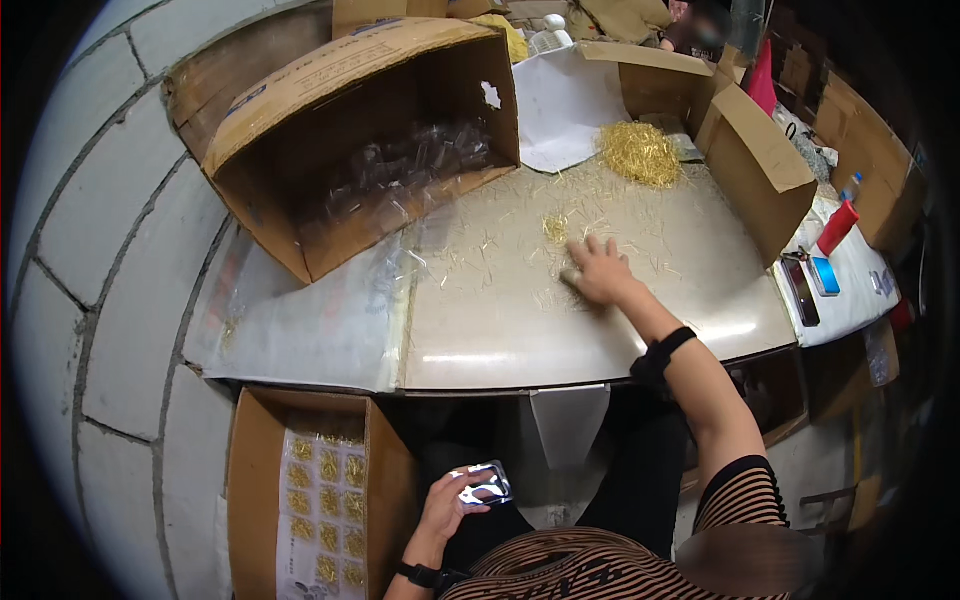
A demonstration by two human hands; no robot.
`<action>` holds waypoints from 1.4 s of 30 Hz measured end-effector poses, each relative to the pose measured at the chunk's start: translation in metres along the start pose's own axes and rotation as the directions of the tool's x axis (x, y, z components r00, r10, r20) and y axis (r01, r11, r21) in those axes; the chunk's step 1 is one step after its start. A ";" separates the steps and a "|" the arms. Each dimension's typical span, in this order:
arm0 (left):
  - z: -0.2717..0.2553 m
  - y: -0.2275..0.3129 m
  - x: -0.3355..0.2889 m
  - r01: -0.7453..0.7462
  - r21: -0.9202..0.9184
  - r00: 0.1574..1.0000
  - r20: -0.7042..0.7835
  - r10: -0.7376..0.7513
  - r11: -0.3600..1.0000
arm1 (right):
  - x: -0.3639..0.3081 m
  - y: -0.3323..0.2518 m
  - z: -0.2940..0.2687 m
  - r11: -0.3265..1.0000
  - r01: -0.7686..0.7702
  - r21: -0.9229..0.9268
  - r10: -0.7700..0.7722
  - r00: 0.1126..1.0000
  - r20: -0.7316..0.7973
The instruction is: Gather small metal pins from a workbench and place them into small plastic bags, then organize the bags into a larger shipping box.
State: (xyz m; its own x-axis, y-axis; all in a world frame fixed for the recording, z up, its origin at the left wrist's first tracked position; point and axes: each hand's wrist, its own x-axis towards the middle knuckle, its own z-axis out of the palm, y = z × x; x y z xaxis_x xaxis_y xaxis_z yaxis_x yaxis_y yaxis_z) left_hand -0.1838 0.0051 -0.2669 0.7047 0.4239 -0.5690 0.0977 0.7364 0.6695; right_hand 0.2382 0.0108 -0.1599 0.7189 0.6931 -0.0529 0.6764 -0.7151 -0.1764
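Note:
My left hand (443,507), low by my lap, is closed around a small shiny box (487,484) that looks like clear plastic; glare hides what is inside. Over on the table, my right hand (602,274) has its fingers spread, slightly blurred, palm down close to the surface. Just beyond its fingertips lies a small clump of thin gold-coloured metal pieces (555,228). More such pieces lie scattered around it. A large heap of gold-coloured pieces (640,155) rests at the back right of the table (480,340).
A cardboard box on its side (360,50) holds several clear plastic boxes (410,165). Below left, an open carton (385,470) contains rows of filled clear boxes (328,500). Cardboard walls (755,180) bound the table's right. Phones (802,292) and a red cylinder (838,228) lie beyond. Another person (700,35) is behind.

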 end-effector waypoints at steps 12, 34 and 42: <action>0.074 -0.053 0.076 0.197 0.158 0.938 0.256 -0.233 0.968 | -0.085 0.009 0.034 0.952 0.189 0.242 -0.114 0.950 -0.291; 0.085 -0.061 0.080 0.161 0.139 0.947 0.257 -0.192 0.977 | -0.083 0.010 0.037 0.906 0.422 0.024 -0.402 0.877 -0.262; 0.083 -0.058 0.077 0.151 0.159 0.950 0.250 -0.188 0.976 | -0.025 0.023 -0.006 0.907 0.283 0.311 -0.198 0.940 -0.276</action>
State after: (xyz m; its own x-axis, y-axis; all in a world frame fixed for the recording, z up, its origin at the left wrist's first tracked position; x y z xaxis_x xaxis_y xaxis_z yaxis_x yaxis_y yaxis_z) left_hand -0.0774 -0.0486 -0.3097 0.8268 0.1325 -0.5466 0.3131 0.6989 0.6430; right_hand 0.2366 -0.0230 -0.1570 0.5862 0.7684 0.2568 0.7671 -0.4246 -0.4809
